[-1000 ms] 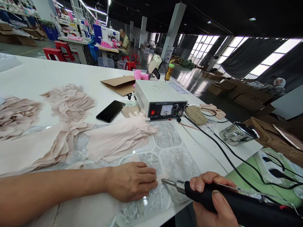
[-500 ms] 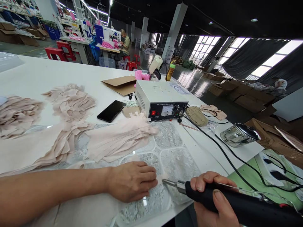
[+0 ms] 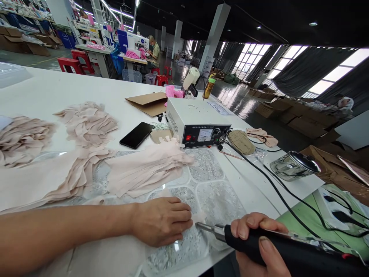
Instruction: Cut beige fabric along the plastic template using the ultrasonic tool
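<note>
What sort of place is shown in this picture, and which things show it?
Probably a garment workshop: a person is at a blue-and-white sewing machine with pink fabric, and piles of beige fabric pieces lie on the white table.

blk handheld tool [image 3: 305, 251] w/ a skinny silver tip [image 3: 206, 228], held at a slant, tip aimed left. sheer beige fabric pc [image 3: 111, 252] lies p. flat left of it

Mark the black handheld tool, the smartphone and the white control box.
Black handheld tool [image 3: 309, 252]: head view, on its black casing.
Smartphone [image 3: 137, 135]: head view, on the middle of its dark screen.
White control box [image 3: 198, 114]: head view, on its top panel.
</note>
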A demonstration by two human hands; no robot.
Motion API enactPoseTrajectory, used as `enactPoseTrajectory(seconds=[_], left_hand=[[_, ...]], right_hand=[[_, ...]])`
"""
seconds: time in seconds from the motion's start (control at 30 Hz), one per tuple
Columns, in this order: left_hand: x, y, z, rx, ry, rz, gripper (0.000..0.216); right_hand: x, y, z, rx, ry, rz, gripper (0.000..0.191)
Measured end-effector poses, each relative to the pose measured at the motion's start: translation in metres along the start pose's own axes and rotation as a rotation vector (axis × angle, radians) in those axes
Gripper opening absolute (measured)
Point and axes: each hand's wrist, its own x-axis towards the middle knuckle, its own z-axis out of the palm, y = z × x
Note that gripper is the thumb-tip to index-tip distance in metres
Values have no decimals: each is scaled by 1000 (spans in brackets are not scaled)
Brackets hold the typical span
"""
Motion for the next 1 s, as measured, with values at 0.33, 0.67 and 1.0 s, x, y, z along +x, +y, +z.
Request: enactPoseTrajectory(seconds=[0.33, 0.67, 1.0], left_hand=[[-1, -2, 1, -95, 63, -41, 29], [-8, -4, -26, -62, 14, -105, 19], [21, -19, -25, 17, -85, 16, 24]], right_hand=[[5, -6, 7, 34, 71, -10, 11], [8, 1, 0, -38, 8, -119, 9], [26, 13, -6, 11, 35, -173, 12]])
